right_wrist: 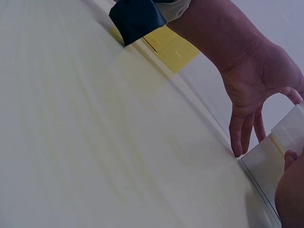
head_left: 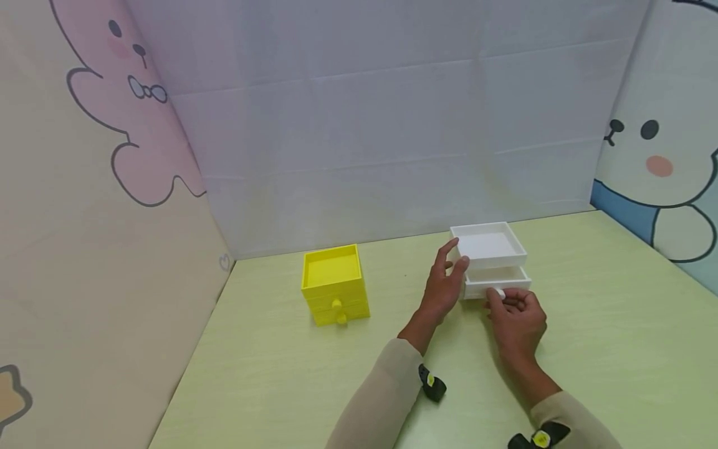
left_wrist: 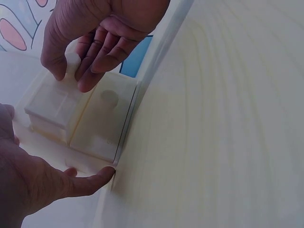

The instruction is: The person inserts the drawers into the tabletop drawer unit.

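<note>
A white two-drawer box (head_left: 496, 251) with a shallow tray top stands toward the back right of the table. Its upper drawer (head_left: 478, 290) is pulled partway out, while the lower drawer (left_wrist: 92, 133) sits flush in the left wrist view. My right hand (head_left: 517, 323) pinches the upper drawer's round knob (head_left: 500, 293) between thumb and fingers. Along the box's left side rests my left hand (head_left: 442, 288), thumb and fingers spread against it. To the left stands a yellow drawer box (head_left: 336, 294) with two knobs, untouched.
A pale green-yellow table (head_left: 263, 374) carries both boxes. White cloth (head_left: 359, 125) hangs behind it, and printed cartoon panels (head_left: 656, 143) rise at both sides. Each forearm wears a black wrist strap (head_left: 432, 383).
</note>
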`<act>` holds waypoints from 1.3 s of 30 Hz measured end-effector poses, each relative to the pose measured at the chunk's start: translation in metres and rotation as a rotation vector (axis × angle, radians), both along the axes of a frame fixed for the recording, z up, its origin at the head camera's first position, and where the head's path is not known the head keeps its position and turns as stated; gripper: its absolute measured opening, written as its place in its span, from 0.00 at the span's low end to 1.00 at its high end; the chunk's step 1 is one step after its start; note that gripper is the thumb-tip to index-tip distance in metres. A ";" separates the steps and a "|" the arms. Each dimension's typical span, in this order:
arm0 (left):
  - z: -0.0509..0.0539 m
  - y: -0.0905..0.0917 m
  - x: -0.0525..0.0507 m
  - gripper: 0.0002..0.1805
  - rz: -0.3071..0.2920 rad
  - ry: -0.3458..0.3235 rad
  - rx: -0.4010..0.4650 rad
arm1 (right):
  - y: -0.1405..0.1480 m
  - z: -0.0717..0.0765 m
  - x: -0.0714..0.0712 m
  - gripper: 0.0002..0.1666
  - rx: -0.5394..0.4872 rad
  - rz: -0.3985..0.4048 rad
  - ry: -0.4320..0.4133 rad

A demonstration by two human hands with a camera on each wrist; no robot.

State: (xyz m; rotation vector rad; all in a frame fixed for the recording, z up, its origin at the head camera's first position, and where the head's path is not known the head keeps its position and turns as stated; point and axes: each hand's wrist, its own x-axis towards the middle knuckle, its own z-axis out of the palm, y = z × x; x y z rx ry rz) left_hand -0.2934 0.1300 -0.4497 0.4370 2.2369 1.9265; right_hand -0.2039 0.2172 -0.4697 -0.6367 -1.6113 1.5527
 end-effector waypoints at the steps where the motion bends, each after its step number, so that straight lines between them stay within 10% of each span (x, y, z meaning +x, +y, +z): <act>1: 0.000 0.000 0.000 0.23 0.000 -0.001 0.001 | 0.000 0.001 0.000 0.09 0.002 0.001 -0.004; 39: -0.002 0.000 0.001 0.23 -0.003 -0.006 0.000 | 0.000 -0.002 -0.008 0.09 -0.009 -0.042 0.021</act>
